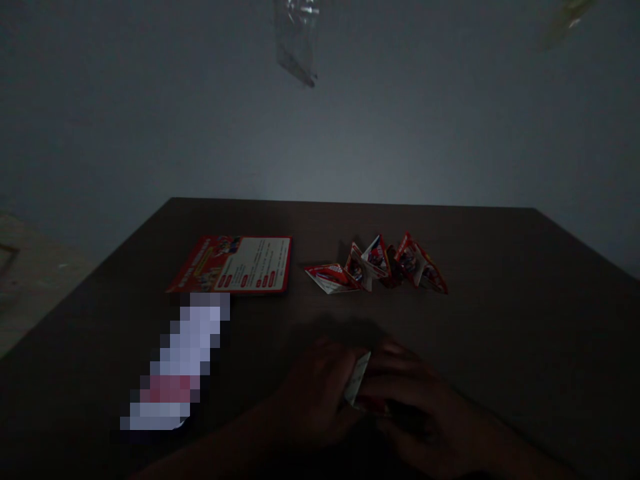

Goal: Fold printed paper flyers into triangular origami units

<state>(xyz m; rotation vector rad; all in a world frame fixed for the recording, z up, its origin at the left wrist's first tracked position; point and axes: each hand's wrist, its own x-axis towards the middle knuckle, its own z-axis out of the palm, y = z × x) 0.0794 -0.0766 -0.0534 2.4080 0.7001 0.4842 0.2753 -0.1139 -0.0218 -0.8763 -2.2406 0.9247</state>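
Note:
Close together at the front of the dark table [510,347], both my hands hold one small piece of folded printed paper [358,380]. My left hand [320,390] is closed on its left side, and my right hand [425,393] has its fingers bent around the other side. A pale face of the paper and a little red show between them; the rest is covered by fingers and shadow. Beyond my hands, several red and white folded paper pieces [377,257] stand in a loose row, with pointed corners sticking up.
A stack of red and white printed sheets [260,263] lies left of the folded pieces. Nearer me is a lit phone [175,367], its screen blurred out. A clear plastic bag [297,40] hangs on the wall behind the table.

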